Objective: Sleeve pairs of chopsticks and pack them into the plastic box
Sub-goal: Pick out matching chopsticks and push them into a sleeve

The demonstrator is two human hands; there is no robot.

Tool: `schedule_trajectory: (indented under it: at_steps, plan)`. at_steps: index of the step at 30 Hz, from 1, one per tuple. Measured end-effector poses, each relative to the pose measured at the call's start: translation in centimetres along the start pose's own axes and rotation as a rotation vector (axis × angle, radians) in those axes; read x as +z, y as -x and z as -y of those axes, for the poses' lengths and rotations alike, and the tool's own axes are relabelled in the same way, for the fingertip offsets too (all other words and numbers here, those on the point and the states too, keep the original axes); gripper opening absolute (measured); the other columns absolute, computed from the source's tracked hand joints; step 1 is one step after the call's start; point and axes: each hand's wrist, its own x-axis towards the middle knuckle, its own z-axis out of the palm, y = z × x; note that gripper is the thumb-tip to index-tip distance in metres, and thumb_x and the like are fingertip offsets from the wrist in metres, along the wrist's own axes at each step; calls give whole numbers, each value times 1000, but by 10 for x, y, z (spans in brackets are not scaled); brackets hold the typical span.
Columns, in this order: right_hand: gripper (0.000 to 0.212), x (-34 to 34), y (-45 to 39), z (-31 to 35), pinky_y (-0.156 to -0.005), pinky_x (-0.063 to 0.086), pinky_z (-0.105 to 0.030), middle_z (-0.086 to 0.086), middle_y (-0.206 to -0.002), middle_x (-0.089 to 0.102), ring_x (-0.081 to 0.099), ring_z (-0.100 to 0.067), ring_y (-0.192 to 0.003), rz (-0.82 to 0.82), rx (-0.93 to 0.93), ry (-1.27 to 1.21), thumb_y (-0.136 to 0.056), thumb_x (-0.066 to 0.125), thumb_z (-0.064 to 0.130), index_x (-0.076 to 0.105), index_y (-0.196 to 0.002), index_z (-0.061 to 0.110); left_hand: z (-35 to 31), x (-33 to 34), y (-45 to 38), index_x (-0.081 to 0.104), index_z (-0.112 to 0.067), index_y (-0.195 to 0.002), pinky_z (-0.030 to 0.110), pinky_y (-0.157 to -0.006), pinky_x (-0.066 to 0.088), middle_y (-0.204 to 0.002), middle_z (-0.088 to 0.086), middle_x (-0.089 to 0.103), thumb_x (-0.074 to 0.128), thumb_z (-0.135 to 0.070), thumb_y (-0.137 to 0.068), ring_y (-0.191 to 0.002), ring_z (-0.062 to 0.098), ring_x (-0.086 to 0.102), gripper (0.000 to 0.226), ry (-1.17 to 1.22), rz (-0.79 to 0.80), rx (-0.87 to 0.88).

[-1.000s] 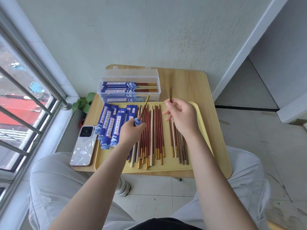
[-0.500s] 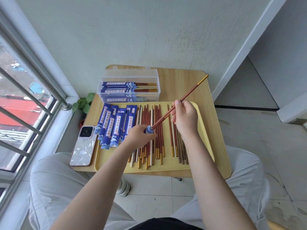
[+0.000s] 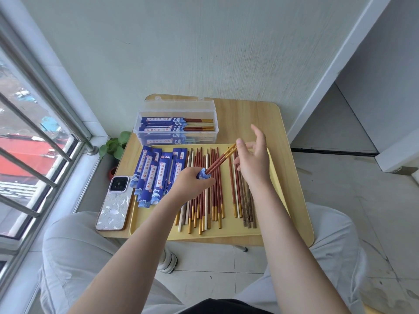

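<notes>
Here the left hand (image 3: 192,181) was curled around a blue paper sleeve (image 3: 203,175), and only the mouth of this sleeve showed between the fingers; the rest of it was hidden inside the fist. A pair of red chopsticks (image 3: 221,160) with gold ends stood slanted in that mouth, pointing up and to the right. The right hand (image 3: 254,159) was raised over the yellow tray (image 3: 226,233), with the thumb and one finger pinching the gold ends of the pair, while the other fingers were spread and straight. Both forearms came in from the bottom edge, and the elbows were cut off.

Under the hands many loose chopsticks (image 3: 213,200), red, white and dark brown, lay side by side on the tray, and the hands covered part of them. To the left, a heap of empty sleeves (image 3: 156,175) lay on the tray too. Behind the tray stood the plastic box (image 3: 175,123) with its lid open, and sleeved pairs (image 3: 176,126) lay flat inside; how many layers were there I could not tell through the cloudy wall. A phone (image 3: 114,203) lay on the wooden table (image 3: 249,114), just beside the tray's left rim.
</notes>
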Motion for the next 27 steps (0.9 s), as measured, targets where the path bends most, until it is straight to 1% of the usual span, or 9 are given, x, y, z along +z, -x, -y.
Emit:
schedule_trajectory:
  at_steps: [3,7,11,16,18,19,21,24,27]
  plan:
    - [32,1,3,6,-56,56,-24,-1,-100,70,67,-9,-63,70,-18,47,-107,45,25,58,-135,21,-7,-4,-1,58,-13,-77,20,-49,38,-59,-3,46,69,-27,-91,-50,10,42,23,-13,-21,8]
    - [34,10,5,11,-56,54,-16,-3,-92,72,68,-3,-62,116,-32,32,-108,39,18,61,-135,18,-17,-10,-3,51,-18,-69,18,-49,34,-60,-3,43,67,-26,-93,-50,9,38,30,-70,-78,16]
    - [30,8,-6,12,-64,61,-26,-7,-93,74,74,-14,-69,112,5,-65,-106,46,14,67,-127,11,-22,-20,-8,51,-15,-71,22,-51,33,-62,-2,43,65,-26,-92,-52,11,38,27,-246,-101,42]
    - [20,13,-24,16,-71,61,-29,-18,-100,73,76,-27,-79,90,236,-398,-103,53,8,70,-113,2,-39,-43,-24,58,-17,-82,20,-48,30,-66,-6,48,61,-29,-93,-58,11,46,17,-529,-207,106]
    - [21,20,-35,15,-74,61,-31,-20,-99,72,75,-29,-84,62,329,-518,-102,55,7,68,-115,-3,-44,-54,-33,60,-19,-105,24,-62,42,-84,-6,59,67,-39,-89,-77,18,59,26,-625,-300,186]
    - [21,23,-40,15,-75,61,-30,-20,-99,71,75,-28,-85,35,371,-566,-102,56,7,67,-116,-4,-43,-59,-39,57,-20,-120,30,-81,46,-103,-3,63,71,-46,-85,-96,22,61,45,-658,-328,234]
    - [21,29,-56,15,-73,61,-29,-23,-101,70,75,-27,-84,-34,438,-657,-102,56,7,65,-117,-5,-40,-71,-53,45,-22,-141,44,-114,30,-135,2,52,74,-55,-80,-129,25,48,75,-676,-374,310]
    - [21,39,-76,15,-70,61,-29,-25,-99,70,75,-28,-80,-134,484,-738,-102,55,5,63,-117,-7,-33,-81,-64,38,-19,-148,47,-122,16,-151,5,41,65,-54,-86,-143,25,34,77,-647,-460,313]
    - [23,61,-99,16,-69,62,-27,-22,-95,71,75,-27,-81,-162,502,-730,-102,54,5,62,-120,-8,-19,-91,-78,28,-15,-155,44,-125,9,-162,7,27,56,-47,-95,-152,25,17,74,-632,-438,192]
